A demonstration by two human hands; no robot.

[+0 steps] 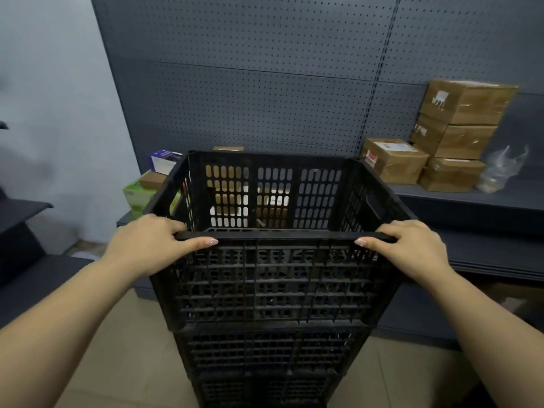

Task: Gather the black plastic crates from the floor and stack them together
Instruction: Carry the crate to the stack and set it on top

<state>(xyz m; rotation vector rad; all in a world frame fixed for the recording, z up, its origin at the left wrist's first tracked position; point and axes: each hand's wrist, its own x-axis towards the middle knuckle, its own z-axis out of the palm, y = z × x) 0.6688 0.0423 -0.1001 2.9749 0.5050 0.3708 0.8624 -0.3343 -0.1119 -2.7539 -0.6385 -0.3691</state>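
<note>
You face a dark grey pegboard wall (265, 69) in a stockroom, with pale floor tiles (123, 348) underfoot and a low grey shelf (471, 207) running along the wall's base. At ten o'clock a green carton (137, 197) and a white-and-purple box (163, 161) sit at the shelf's left end, partly hidden behind the crate.

Your left hand (153, 242) is closed on the near rim of the top black plastic crate (273, 278), close to its left corner, fingers curled over the edge and thumb lying along the outer face. The crate is dead centre, seated on at least two more black crates, the lower crates (268, 357), which run down to six o'clock and out of view. Your right hand (412, 245) grips the same rim near the right corner in the same way. Holding both corners looks like the way to keep the top crate level and square over the ones beneath, so it nests rather than jams. It appears settled, so the stack seems well along; whether any crates are left on the floor cannot be told from here.

At two o'clock, taped cardboard boxes (453, 134) are piled on the shelf, with a crumpled clear plastic bag (500, 169) just beside them.
</note>
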